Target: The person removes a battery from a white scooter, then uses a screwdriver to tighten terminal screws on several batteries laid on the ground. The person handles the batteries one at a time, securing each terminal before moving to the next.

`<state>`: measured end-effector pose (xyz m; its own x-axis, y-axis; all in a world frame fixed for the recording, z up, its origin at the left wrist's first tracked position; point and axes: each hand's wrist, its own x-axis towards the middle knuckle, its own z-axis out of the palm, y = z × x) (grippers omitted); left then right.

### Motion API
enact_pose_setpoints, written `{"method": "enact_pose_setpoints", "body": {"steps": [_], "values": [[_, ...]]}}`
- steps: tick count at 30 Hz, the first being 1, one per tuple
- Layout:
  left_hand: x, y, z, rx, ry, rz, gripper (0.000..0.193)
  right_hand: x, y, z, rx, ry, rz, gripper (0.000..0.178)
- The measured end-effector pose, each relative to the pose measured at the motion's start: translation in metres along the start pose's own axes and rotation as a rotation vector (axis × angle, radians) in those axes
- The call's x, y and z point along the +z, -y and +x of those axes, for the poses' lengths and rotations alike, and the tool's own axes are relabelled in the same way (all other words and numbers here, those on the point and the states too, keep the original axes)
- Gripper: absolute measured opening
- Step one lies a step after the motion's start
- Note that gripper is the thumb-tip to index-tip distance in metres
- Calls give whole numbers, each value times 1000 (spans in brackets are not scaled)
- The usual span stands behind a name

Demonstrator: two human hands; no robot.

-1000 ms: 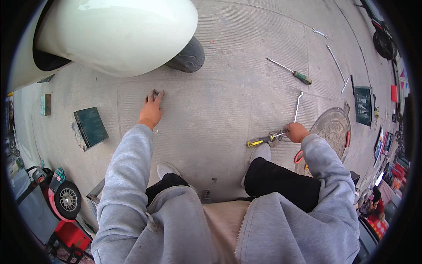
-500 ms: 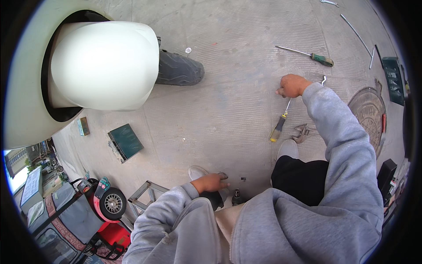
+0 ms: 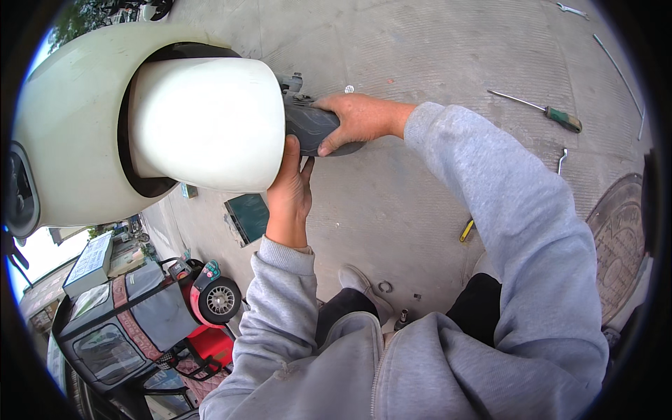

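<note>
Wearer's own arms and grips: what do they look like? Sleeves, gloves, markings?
Left sleeve and right sleeve: long, loose, heathered light grey, with soft folds and no visible print. Left cuff is ribbed, same grey. Left grip and right grip are bare, five-fingered hands; no gloves or watch visible. No cables.

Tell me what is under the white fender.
A black tyre juts out from under the fender, with the right hand on it and the left hand at the fender's edge. The fender covers what lies further in.
</note>
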<state>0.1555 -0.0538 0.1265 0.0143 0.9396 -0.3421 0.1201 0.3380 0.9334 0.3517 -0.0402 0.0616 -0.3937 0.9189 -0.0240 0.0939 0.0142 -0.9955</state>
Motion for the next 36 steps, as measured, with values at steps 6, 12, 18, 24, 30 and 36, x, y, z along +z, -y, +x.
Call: {"method": "enact_pose_setpoints", "body": {"steps": [6,12,18,24,30,36], "values": [[11,-16,4,-53,-24,48,64,3,-1,13,-11,-6,161,69],[3,-10,11,-78,-33,90,56,17,-3,17,-73,-158,65,73],[8,-13,7,-97,-68,43,49,19,1,15,-39,-207,58,67],[3,-12,10,-170,-9,-11,51,20,-3,15,-52,-193,65,66],[4,-12,7,-124,-3,14,55,17,-1,9,-63,-170,89,73],[-25,-19,-53,-392,199,206,84,37,-46,-61,30,-355,6,83]]}}
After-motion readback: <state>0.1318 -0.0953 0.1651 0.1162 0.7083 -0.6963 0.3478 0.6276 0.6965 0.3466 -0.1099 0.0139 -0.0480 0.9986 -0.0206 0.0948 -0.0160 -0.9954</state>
